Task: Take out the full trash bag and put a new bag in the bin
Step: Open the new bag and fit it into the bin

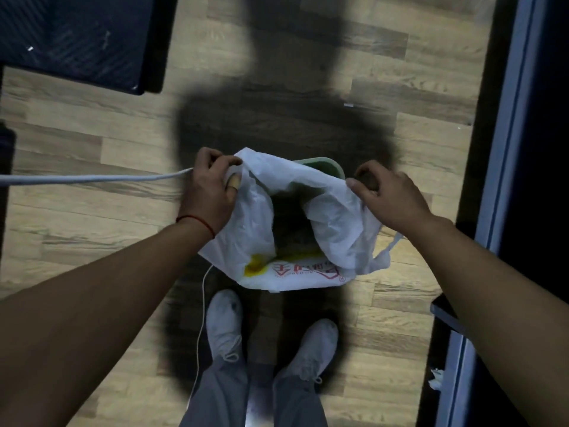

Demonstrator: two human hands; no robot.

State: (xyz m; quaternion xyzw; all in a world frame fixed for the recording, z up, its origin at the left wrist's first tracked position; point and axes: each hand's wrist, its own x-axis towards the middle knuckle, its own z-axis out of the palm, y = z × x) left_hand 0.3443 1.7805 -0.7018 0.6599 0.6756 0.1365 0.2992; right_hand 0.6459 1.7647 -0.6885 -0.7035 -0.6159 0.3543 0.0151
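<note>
Floor: wood-look planks (92,248), pale, a broad dark shadow (277,118) mid-frame.
Upper left: dark furniture corner (77,38).
Right edge: blue-grey frame (505,149), upright.

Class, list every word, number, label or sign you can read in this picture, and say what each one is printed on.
Red print on the white bag: large characters seen upside down, too blurred to read.
Smaller red line under them on the bag: too small to read.
Small circled mark at the end of that print: looks like a registered-trademark sign, not certain.
Nothing else carries readable text.
</note>
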